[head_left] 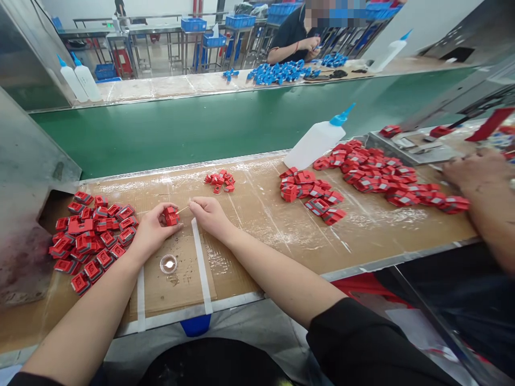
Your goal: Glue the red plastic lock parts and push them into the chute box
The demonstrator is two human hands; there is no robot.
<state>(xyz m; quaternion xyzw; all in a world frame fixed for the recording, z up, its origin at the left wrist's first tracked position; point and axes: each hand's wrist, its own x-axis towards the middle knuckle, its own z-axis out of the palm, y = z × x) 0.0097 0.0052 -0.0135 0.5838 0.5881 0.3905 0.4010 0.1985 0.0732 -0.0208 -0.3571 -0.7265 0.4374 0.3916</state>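
So, a small boxy red plastic block (171, 216) is held just above the worktop, left of the middle of the bench. It's pinched between the thumb and fingers of the left hand (152, 231), which is closed down to about the block's width. A thin pale stick (182, 209) is gripped near its end by the right hand (210, 215), thumb and fingers pressed together, and it's pointed at the block's side; whether contact is made can't really be told.

Handling-wise, the block is probably light and stiff, maybe a bit slick if anything wet gets on it. It's best taken by its outer side walls, with the recessed face left uncovered. The stick looks snappable, so only a light pinch is needed.

Below the hands, a small round clear dish (161, 261) is set on a brown cardboard sheet (185, 292). Similar blocks are heaped in a left-hand pile of red-and-grey blocks (94, 236), and smaller red pieces (220, 180) are scattered farther back. Off to the right, a white plastic bottle with a blue nozzle (316, 142) is stood behind more red blocks (309, 190), near a co-worker's hand (478, 171).
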